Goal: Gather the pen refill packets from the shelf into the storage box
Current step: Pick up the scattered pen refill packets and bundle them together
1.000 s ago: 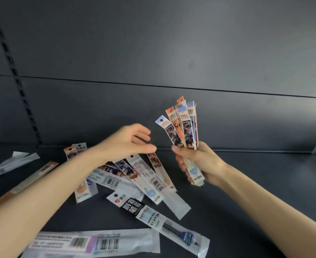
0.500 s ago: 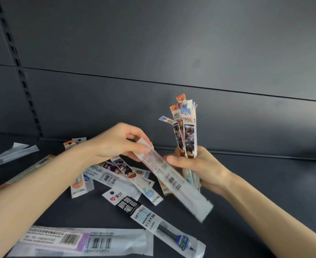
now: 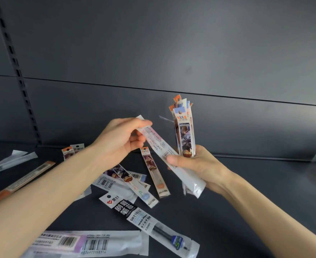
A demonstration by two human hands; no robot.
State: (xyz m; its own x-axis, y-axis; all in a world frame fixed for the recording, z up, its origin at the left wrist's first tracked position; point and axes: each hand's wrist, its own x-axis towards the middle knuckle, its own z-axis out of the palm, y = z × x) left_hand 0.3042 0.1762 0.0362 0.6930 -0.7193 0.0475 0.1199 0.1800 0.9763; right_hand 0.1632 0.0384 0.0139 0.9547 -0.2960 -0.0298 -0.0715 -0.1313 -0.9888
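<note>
The right hand point(image 3: 200, 168) holds a bunch of narrow refill packets point(image 3: 184, 135) upright, its fingers closed around their lower part, with the orange and blue tops pointing to 12 o'clock. The left hand point(image 3: 120, 144) pinches the upper end of a long white packet point(image 3: 164, 151) between the thumb and the other fingers; this packet runs diagonally from 10 o'clock down to 4 o'clock, and its lower part lies across the right hand, where the right thumb presses on it. Both hands are above the dark shelf point(image 3: 265, 202). On the shelf, at 6 o'clock from the hands, several loose packets lie scattered: an illustrated narrow packet point(image 3: 154, 172) just under the long one, a black-labelled packet point(image 3: 146, 218) with a pen tip inside, and a wide packet with barcodes point(image 3: 90, 243) at the bottom edge of the view. At 9 o'clock, partly behind the left forearm, lies an orange-edged packet point(image 3: 23, 180). The storage box cannot be seen in this view.
</note>
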